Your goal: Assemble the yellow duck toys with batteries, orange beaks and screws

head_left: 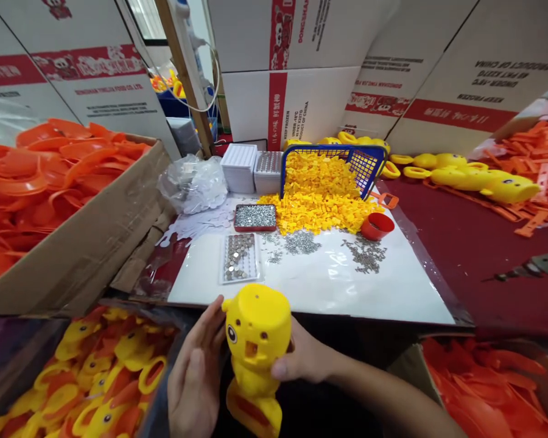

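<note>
My right hand grips a yellow toy duck by its right side, thumb on the front. The toy is hollow plastic, held upright before the table's front edge. A printed eye shows on its left, with small round holes and a square hole in its face. My left hand is close beside the toy's left side, fingers stretched and thumb apart; some fingertips are partly hidden behind it. Beyond the toy, a white tray holds several small round metal discs.
A blue basket spills yellow pieces near a screw-filled red tray and red cup. Loose screws lie in front. Cardboard box stands left, duck toys lower left, orange parts lower right, drill right.
</note>
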A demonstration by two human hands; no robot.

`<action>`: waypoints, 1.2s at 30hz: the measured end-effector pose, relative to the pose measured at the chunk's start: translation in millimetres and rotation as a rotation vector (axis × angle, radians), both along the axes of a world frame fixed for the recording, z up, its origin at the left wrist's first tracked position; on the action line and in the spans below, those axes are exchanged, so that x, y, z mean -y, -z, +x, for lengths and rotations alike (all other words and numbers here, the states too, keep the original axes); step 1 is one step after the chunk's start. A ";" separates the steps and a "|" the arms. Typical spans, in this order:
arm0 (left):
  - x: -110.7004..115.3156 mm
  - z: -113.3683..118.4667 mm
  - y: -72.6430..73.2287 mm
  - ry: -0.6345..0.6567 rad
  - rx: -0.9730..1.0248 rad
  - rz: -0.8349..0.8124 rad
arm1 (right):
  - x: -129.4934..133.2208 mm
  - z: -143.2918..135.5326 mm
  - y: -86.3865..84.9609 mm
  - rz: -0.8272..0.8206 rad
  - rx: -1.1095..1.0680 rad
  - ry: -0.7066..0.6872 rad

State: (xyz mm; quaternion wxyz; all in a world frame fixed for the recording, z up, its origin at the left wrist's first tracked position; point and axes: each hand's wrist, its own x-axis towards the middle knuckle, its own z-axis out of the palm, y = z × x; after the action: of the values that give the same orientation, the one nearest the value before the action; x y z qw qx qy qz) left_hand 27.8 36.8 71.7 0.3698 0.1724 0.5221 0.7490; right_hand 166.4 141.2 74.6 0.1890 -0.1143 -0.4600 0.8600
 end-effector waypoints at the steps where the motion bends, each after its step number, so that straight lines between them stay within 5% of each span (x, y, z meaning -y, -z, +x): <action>1: -4.0 -4.9 2.5 -0.020 0.018 -0.037 | -0.4 -5.3 4.1 -0.029 -0.009 -0.001; 6: -15.1 -6.3 16.1 -0.029 0.110 -0.256 | 6.1 -26.1 30.1 -0.152 0.012 -0.046; 9: -14.2 -2.8 26.7 -0.096 0.159 -0.259 | 2.2 -28.1 30.9 -0.035 0.020 -0.073; 14: -14.5 -4.6 32.5 -0.206 0.501 -0.290 | -20.3 -24.1 5.7 0.611 0.368 -0.103; 18: -12.3 -19.8 30.7 -0.139 0.647 -0.215 | -35.1 -31.7 -19.5 1.065 0.748 -0.218; 21: -6.3 -32.8 36.1 0.025 0.704 -0.088 | -52.6 -43.3 -34.5 1.369 0.751 -0.234; 25: -0.8 -32.8 38.6 0.117 0.707 -0.013 | -96.1 -61.0 -39.1 1.769 0.698 -0.052; 31: -2.2 -14.8 17.8 0.051 0.687 -0.179 | -139.9 -71.7 -10.9 1.898 0.568 -0.106; 36: -0.1 -24.2 19.5 0.268 0.855 -0.186 | -140.8 -62.5 13.3 1.887 0.488 -0.047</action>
State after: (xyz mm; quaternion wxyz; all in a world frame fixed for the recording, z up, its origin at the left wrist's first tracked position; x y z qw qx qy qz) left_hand 3.6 36.9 52.2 0.6597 -0.1200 0.3605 0.6484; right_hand 103.8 282.0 61.3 0.0853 -0.0817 -0.9885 0.0945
